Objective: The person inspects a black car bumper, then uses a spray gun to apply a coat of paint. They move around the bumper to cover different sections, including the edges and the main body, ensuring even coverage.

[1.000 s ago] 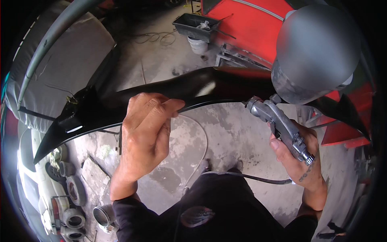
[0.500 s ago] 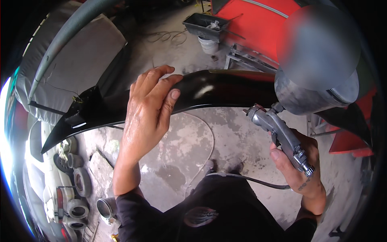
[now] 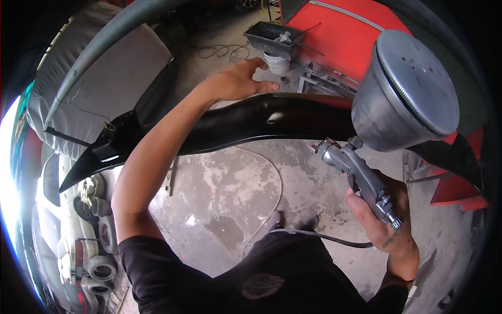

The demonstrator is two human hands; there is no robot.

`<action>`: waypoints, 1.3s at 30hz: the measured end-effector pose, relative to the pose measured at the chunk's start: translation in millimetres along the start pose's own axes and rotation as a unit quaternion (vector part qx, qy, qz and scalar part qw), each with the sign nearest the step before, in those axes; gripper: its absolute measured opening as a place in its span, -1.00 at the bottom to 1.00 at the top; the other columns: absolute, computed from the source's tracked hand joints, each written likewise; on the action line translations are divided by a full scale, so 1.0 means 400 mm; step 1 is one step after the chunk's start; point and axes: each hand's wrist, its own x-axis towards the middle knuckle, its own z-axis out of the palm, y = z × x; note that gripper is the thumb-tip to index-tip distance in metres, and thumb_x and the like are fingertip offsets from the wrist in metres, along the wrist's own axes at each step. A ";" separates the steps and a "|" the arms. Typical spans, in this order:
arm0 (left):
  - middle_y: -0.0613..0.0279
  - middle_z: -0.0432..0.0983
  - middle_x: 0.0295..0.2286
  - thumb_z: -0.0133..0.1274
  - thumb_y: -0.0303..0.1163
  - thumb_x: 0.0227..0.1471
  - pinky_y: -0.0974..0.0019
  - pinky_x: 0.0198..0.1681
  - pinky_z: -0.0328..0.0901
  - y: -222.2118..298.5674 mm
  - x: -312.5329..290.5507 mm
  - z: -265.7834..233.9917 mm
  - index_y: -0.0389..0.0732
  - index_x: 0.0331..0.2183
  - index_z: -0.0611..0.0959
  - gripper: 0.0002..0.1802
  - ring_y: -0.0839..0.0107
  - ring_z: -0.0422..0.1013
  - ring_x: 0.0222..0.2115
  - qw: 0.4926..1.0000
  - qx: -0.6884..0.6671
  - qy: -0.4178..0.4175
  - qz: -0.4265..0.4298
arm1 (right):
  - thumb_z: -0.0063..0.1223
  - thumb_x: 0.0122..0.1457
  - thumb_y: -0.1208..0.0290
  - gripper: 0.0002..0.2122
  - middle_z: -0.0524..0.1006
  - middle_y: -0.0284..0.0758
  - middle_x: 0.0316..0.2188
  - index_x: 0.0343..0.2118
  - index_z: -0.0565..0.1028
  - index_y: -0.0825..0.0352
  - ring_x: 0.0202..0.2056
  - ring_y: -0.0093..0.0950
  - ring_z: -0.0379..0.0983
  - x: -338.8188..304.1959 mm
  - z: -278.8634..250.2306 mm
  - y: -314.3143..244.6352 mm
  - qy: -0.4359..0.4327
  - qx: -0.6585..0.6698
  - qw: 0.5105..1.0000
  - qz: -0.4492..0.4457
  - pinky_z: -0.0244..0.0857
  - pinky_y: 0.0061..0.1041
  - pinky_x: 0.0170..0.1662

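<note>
A spray gun [image 3: 361, 172] is gripped by my right hand [image 3: 384, 212], its fingers wrapped around the handle. On top of the gun sits a large round metal paint cup [image 3: 381, 112], tilted, with its lid on. A long, glossy black curved car panel [image 3: 308, 119] stretches across the view in front of me. Over the panel's far edge reaches my left hand [image 3: 238, 83], empty, with thumb and fingers apart; whether it touches the panel I cannot tell. The gun's nozzle points left, close to the panel's near edge.
A black hose [image 3: 340, 239] runs to my right hand. Beyond the panel stand a dark tray [image 3: 266, 44], a white bucket [image 3: 277, 64] and a red panel [image 3: 334, 36]. A covered shape [image 3: 120, 73], a thick grey pipe [image 3: 99, 47] and several tyres [image 3: 100, 269] are at left.
My left hand has moved away from me and to the right, from above the panel's near part to its far edge. The spray gun has hardly moved in my right hand.
</note>
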 end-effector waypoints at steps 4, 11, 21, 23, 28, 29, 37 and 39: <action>-0.14 0.49 0.14 0.28 0.32 0.04 0.08 0.26 0.30 -0.052 0.053 0.021 -0.11 0.31 0.44 0.00 -0.01 0.42 0.20 0.995 0.009 -0.095 -0.010 | 0.24 0.17 0.52 -0.82 0.60 -0.20 -0.47 -0.22 0.59 0.50 -0.51 -0.37 0.58 -0.005 0.011 0.005 0.020 0.011 0.999 0.024 0.43 -0.39 -0.40; -0.16 0.51 0.12 0.23 0.17 0.12 0.08 0.29 0.25 -0.181 0.074 -0.039 -0.10 0.27 0.49 -0.17 0.03 0.41 0.21 0.996 -0.044 -0.063 -0.035 | 0.24 0.14 0.53 -0.82 0.60 -0.16 -0.44 -0.23 0.58 0.50 -0.52 -0.31 0.58 -0.006 0.004 0.006 0.036 0.011 0.999 0.029 0.44 -0.37 -0.41; -0.12 0.53 0.12 0.22 -0.03 0.23 0.13 0.22 0.32 -0.120 0.031 -0.017 -0.12 0.18 0.59 -0.41 0.03 0.45 0.15 0.996 0.081 -0.013 0.023 | 0.20 0.16 0.51 -0.84 0.58 -0.22 -0.46 -0.24 0.57 0.48 -0.49 -0.41 0.55 -0.008 0.011 -0.006 0.037 0.017 0.998 0.054 0.41 -0.42 -0.37; -0.10 0.54 0.11 0.17 -0.08 0.27 0.13 0.21 0.33 -0.138 -0.031 -0.057 -0.13 0.16 0.61 -0.48 0.04 0.48 0.13 0.991 0.122 0.043 0.021 | 0.18 0.18 0.50 -0.84 0.58 -0.27 -0.48 -0.24 0.57 0.48 -0.53 -0.51 0.49 -0.016 0.021 -0.014 0.057 0.026 0.995 0.080 0.34 -0.50 -0.40; -0.08 0.61 0.02 0.11 -0.21 0.33 0.15 0.17 0.36 -0.059 -0.227 -0.165 -0.21 0.06 0.67 -0.61 0.07 0.54 0.06 0.982 0.099 0.153 0.056 | 0.18 0.20 0.48 -0.83 0.57 -0.32 -0.52 -0.22 0.58 0.49 -0.56 -0.60 0.43 -0.028 0.054 -0.047 0.067 0.054 0.990 0.113 0.29 -0.56 -0.43; -0.08 0.62 0.01 0.11 -0.21 0.33 0.14 0.16 0.36 -0.059 -0.272 -0.173 -0.24 0.04 0.68 -0.62 0.07 0.54 0.06 0.975 0.112 0.180 0.067 | 0.18 0.20 0.49 -0.83 0.57 -0.32 -0.51 -0.23 0.58 0.49 -0.57 -0.60 0.43 -0.025 0.063 -0.055 0.055 0.052 0.991 0.112 0.29 -0.56 -0.43; -0.02 0.65 -0.16 0.18 -0.24 0.28 0.07 0.04 0.39 -0.030 -0.532 -0.098 -0.37 -0.14 0.70 -0.66 -0.04 0.54 -0.09 0.951 0.115 0.272 0.092 | 0.20 0.21 0.51 -0.85 0.56 -0.28 -0.53 -0.25 0.58 0.50 -0.52 -0.51 0.50 -0.002 0.185 -0.086 -0.005 0.050 0.998 0.049 0.37 -0.46 -0.41; -0.02 0.64 -0.17 0.17 -0.29 0.27 0.06 0.02 0.38 -0.050 -0.541 -0.080 -0.36 -0.18 0.71 -0.71 -0.03 0.51 -0.10 0.952 0.133 0.256 0.098 | 0.20 0.21 0.50 -0.84 0.54 -0.26 -0.54 -0.25 0.56 0.51 -0.54 -0.48 0.49 0.011 0.213 -0.097 -0.009 0.032 0.999 0.035 0.37 -0.44 -0.41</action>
